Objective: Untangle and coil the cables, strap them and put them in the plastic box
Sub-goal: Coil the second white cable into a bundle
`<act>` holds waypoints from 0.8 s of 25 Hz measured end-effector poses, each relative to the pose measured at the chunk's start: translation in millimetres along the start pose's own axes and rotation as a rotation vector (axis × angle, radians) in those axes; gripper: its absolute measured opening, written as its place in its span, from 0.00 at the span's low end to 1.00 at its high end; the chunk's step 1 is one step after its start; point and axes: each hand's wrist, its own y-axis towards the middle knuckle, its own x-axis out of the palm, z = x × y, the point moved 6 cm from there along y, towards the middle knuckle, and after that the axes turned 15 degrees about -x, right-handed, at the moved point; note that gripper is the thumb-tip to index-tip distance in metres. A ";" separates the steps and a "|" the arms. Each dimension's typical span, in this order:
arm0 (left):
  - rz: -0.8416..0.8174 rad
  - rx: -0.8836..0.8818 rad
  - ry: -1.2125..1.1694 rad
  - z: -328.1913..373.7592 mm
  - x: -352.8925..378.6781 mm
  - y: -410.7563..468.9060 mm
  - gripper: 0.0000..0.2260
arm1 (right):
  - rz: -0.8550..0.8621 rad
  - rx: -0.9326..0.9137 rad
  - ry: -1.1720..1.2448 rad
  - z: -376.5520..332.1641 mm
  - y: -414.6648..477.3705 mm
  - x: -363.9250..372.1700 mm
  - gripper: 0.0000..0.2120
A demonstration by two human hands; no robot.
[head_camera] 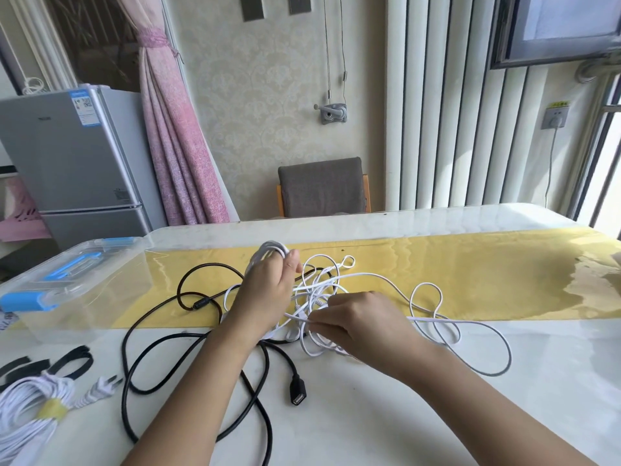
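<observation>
Leaning over the surface, we have the clear plastic box lying left of both hands. The black cable sprawls loose under our left forearm. The white cable tangles between and right of the hands: our left hand grips a coil of it, and our right hand pinches one strand. A strapped white bundle and black straps sit far left of the hands, nearer us.

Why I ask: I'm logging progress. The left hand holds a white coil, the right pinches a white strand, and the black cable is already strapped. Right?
No. The head view shows the black cable lying loose and unstrapped. The rest holds: the left hand holds a white coil, the right hand pinches a white strand.
</observation>
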 end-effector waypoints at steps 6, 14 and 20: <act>-0.393 -0.225 -0.163 1.0 26.9 -12.6 0.21 | 0.256 -0.131 -0.139 -8.9 1.2 -41.2 0.08; -1.094 -0.532 -0.536 13.8 40.1 -42.4 0.24 | 0.437 0.039 -0.207 33.3 -18.3 -76.7 0.09; -1.738 -0.424 -1.072 37.0 21.5 -57.2 0.16 | 0.499 0.323 -0.180 76.7 -44.0 -85.7 0.09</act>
